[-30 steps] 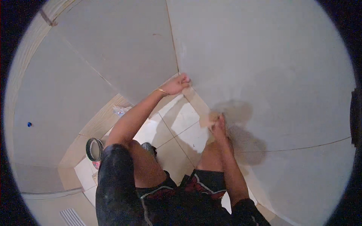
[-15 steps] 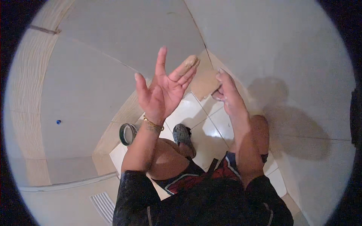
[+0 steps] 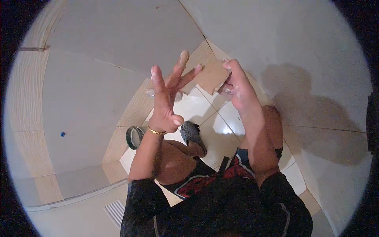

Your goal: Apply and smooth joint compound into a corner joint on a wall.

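My left hand is raised in front of me, palm turned up and fingers spread apart, holding nothing; a gold bracelet circles its wrist. My right hand is beside it, fingers closed on the edge of a flat tan square piece. White dust coats the right hand's fingers. Both hands hover above a corner where large grey wall tiles meet. My bent knees and dark shorts are below them.
A dark ring-shaped roll lies on the white floor tiles near my grey shoe. A slatted floor vent sits at lower left. A small blue dot marks the left wall. Wood-look strips border the tiles.
Both hands have come off the wall corner and risen toward my head. The left hand has opened with fingers spread; the right still grips the tan piece.
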### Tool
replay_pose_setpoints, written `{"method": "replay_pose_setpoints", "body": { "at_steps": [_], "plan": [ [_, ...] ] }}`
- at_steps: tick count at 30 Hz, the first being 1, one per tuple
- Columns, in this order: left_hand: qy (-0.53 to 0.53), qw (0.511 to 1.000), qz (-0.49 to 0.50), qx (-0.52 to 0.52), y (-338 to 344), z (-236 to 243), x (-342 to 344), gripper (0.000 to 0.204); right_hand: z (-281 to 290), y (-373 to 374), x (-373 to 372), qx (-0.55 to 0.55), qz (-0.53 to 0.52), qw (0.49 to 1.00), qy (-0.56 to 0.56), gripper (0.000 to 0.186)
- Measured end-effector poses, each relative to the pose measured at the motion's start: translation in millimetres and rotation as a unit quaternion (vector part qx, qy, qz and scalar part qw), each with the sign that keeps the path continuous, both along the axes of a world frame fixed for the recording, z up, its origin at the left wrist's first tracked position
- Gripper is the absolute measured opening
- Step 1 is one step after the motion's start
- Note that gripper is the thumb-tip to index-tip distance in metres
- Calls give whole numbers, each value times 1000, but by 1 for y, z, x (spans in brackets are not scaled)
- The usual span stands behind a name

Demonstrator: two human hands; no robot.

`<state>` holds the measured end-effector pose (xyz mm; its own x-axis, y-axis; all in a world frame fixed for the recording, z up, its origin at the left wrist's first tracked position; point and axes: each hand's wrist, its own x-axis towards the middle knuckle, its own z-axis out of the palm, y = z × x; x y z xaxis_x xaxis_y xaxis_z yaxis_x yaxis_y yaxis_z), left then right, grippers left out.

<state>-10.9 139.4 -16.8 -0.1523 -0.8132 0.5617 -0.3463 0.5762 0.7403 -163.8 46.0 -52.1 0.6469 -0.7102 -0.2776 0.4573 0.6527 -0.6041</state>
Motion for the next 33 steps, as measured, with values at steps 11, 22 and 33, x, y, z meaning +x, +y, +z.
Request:
{"method": "replay_pose_setpoints", "body": {
  "at_steps": [11,22,33],
  "plan": [
    [413,898,-50,146,6,23,-18,94,23,27,5,-31,-40,999,15,31],
    [335,920,-74,187,12,10,-22,102,8,29,7,0,53,999,-6,38],
    [321,933,-18,162,12,21,-10,98,17,7,-19,-89,14,996,-12,52]
  ]
}}
